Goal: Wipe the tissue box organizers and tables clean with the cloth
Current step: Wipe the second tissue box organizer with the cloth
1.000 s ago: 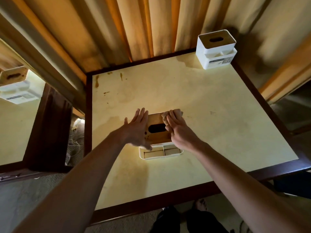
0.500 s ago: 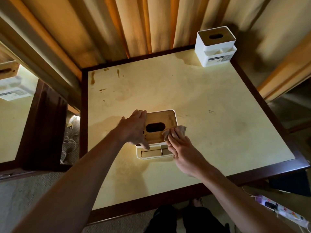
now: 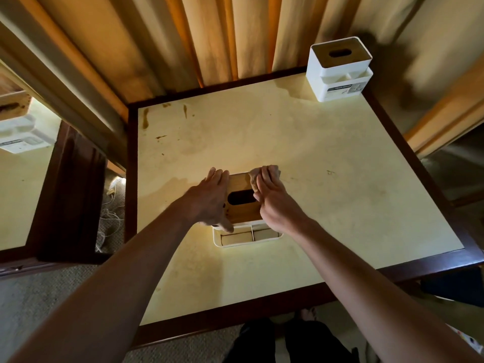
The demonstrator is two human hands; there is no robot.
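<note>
Tissue box organizer (image 3: 242, 205), frame centre, on table (image 3: 327, 205). Left hand (image 3: 210, 199) flat against its left side, fingers straight. Right hand (image 3: 272, 197) presses cloth (image 3: 252, 179) onto wooden lid. Second organizer (image 3: 339, 70), upper right corner.

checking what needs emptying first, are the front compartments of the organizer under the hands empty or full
Empty, as far as shown: both open front compartments of the organizer show only bare pale floor. Their left end sits partly behind the left hand.
</note>
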